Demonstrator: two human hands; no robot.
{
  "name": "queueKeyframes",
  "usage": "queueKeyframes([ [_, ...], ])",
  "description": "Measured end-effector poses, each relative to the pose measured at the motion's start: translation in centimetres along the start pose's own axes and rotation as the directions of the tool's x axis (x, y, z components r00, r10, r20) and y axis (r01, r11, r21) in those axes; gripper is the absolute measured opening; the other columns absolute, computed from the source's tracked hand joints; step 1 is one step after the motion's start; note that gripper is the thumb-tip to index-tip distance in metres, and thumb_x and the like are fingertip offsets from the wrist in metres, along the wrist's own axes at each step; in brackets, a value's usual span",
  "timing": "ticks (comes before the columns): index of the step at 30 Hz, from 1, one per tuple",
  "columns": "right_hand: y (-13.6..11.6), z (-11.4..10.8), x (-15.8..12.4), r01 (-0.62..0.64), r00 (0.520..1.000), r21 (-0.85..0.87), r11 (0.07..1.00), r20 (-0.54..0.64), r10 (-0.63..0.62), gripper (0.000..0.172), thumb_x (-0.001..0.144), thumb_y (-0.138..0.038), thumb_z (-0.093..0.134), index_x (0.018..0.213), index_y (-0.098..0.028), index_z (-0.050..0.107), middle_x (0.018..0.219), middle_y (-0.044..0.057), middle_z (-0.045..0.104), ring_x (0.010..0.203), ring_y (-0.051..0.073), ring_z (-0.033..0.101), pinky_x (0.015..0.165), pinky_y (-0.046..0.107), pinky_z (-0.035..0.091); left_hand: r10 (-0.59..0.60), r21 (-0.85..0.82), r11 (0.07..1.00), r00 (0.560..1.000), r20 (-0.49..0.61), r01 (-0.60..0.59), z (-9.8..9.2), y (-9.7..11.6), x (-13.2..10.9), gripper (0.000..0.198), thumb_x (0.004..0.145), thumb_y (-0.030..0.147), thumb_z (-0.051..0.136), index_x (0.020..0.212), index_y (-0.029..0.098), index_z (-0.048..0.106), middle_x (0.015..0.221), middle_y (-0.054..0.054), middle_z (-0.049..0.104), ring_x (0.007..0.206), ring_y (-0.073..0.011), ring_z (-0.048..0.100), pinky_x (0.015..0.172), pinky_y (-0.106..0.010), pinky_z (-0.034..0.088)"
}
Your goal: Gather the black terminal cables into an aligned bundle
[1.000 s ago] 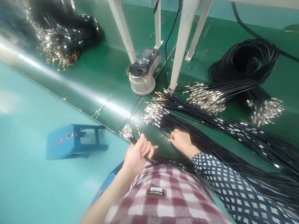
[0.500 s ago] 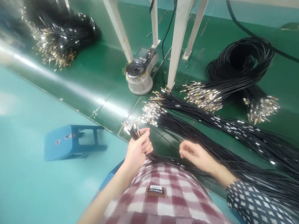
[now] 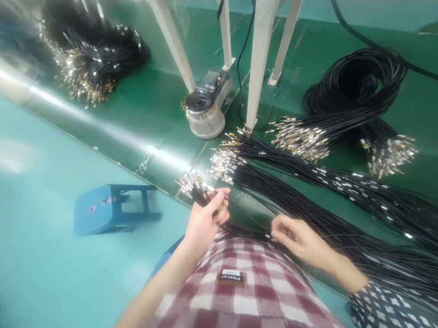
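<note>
A small bundle of black cables (image 3: 199, 196) sits inside the left-hand grip (image 3: 206, 220), which is closed around it; the metal connector ends (image 3: 190, 183) project beyond the thumb. The right-hand grip (image 3: 301, 241) is narrow, fingers curled; whether it holds a cable cannot be determined. A larger cable bundle (image 3: 279, 194) lies just beyond both, on the green surface (image 3: 157, 107).
</note>
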State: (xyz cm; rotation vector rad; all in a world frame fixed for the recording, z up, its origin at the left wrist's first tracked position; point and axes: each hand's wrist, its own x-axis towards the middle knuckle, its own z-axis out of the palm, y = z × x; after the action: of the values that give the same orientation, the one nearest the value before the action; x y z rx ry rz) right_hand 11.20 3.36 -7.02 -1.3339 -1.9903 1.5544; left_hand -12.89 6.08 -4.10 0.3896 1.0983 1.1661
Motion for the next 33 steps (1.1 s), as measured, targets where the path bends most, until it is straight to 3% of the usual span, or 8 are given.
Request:
queueKeyframes([
  [4, -0.2, -0.1, 1.2, 0.078, 0.994, -0.083, 0.994, 0.078, -0.072, 0.025, 0.093, -0.038, 0.048, 0.083, -0.018, 0.059, 0.075, 0.003, 0.062, 0.062, 0.012, 0.053, 0.059, 0.024, 0.042, -0.028, 0.013, 1.0, 0.999, 0.036, 0.027, -0.3, 0.0, 0.2, 0.022, 0.076, 0.031, 0.073, 0.076, 0.011, 0.068, 0.067, 0.0, 0.055, 0.04, -0.0004, 0.028, 0.044, -0.022, 0.029],
  [6, 0.3, -0.3, 3.1, 0.127, 0.992, -0.1, 0.987, 0.025, -0.125, 0.028, 0.093, -0.04, 0.049, 0.081, -0.018, 0.062, 0.087, 0.005, 0.064, 0.072, 0.014, 0.057, 0.066, 0.025, 0.045, -0.023, -0.006, 1.0, 0.999, 0.025, 0.023, -0.6, 0.0, 0.2, 0.024, 0.076, 0.032, 0.073, 0.069, 0.011, 0.064, 0.077, -0.003, 0.06, 0.048, -0.0029, 0.039, 0.048, -0.022, 0.035],
  [8, 1.2, -0.2, 5.7, 0.049, 0.993, -0.232, 0.972, -0.097, -0.073, 0.029, 0.092, -0.041, 0.051, 0.081, -0.018, 0.065, 0.096, 0.006, 0.064, 0.08, 0.015, 0.059, 0.071, 0.026, 0.045, -0.032, -0.039, 0.999, 0.999, 0.024, 0.033, -0.8, 0.1, 0.1, 0.03, 0.077, 0.035, 0.072, 0.064, 0.012, 0.059, 0.085, -0.005, 0.061, 0.063, -0.0088, 0.052, 0.058, -0.024, 0.043],
  [10, 2.2, 0.4, 8.6, -0.123, 0.978, -0.389, 0.913, -0.201, 0.046, 0.027, 0.088, -0.043, 0.057, 0.082, -0.019, 0.067, 0.096, 0.006, 0.065, 0.081, 0.017, 0.06, 0.071, 0.027, 0.044, -0.067, -0.066, 0.995, 0.996, 0.055, 0.071, -0.9, 0.2, 0.0, 0.034, 0.079, 0.04, 0.069, 0.062, 0.015, 0.053, 0.073, -0.003, 0.059, 0.072, -0.0149, 0.057, 0.067, -0.029, 0.047],
  [15, 4.0, 2.7, 12.6, -0.25, 0.96, -0.487, 0.837, -0.238, 0.149, 0.018, 0.085, -0.034, 0.062, 0.085, -0.018, 0.071, 0.097, 0.007, 0.066, 0.08, 0.018, 0.062, 0.068, 0.026, 0.043, -0.07, -0.08, 0.994, 0.997, 0.014, 0.071, -0.7, 0.0, -0.3, 0.039, 0.082, 0.044, 0.064, 0.063, 0.017, 0.044, 0.047, 0.008, 0.028, 0.042, -0.0065, 0.03, 0.052, -0.024, 0.039],
  [21, 3.2, 1.8, 9.5, -0.259, 0.932, -0.43, 0.865, -0.348, 0.106, 0.029, 0.095, -0.037, 0.045, 0.101, -0.024, 0.071, 0.11, 0.003, 0.068, 0.094, 0.018, 0.063, 0.081, 0.028, 0.046, -0.057, -0.04, 0.998, 0.998, 0.015, 0.058, -1.3, -0.7, 0.2, 0.023, 0.079, 0.03, 0.07, 0.075, 0.017, 0.052, 0.046, 0.011, 0.021, 0.04, -0.0046, 0.019, 0.045, -0.021, 0.024],
  [26, 1.3, 1.2, 6.4, -0.051, 0.945, -0.028, 0.998, -0.324, 0.04, 0.029, 0.091, -0.04, 0.052, 0.088, -0.017, 0.069, 0.077, 0.004, 0.071, 0.068, 0.016, 0.063, 0.066, 0.026, 0.048, -0.056, 0.003, 0.998, 0.998, 0.035, 0.056, -0.8, -0.4, 0.9, 0.019, 0.079, 0.026, 0.07, 0.092, 0.016, 0.06, 0.045, 0.012, 0.024, 0.039, -0.004, 0.02, 0.043, -0.021, 0.023],
  [33, -0.3, 1.7, 3.2, 0.014, 0.967, 0.128, 0.992, -0.254, 0.019, 0.032, 0.091, -0.043, 0.05, 0.084, -0.017, 0.067, 0.072, 0.004, 0.066, 0.066, 0.015, 0.059, 0.064, 0.026, 0.047, -0.065, 0.09, 0.994, 0.995, 0.072, 0.058, 1.3, 0.4, 1.3, 0.033, 0.066, 0.02, 0.078, 0.095, 0.014, 0.064, 0.053, 0.008, 0.043, 0.036, -0.0005, 0.023, 0.039, -0.02, 0.02],
])
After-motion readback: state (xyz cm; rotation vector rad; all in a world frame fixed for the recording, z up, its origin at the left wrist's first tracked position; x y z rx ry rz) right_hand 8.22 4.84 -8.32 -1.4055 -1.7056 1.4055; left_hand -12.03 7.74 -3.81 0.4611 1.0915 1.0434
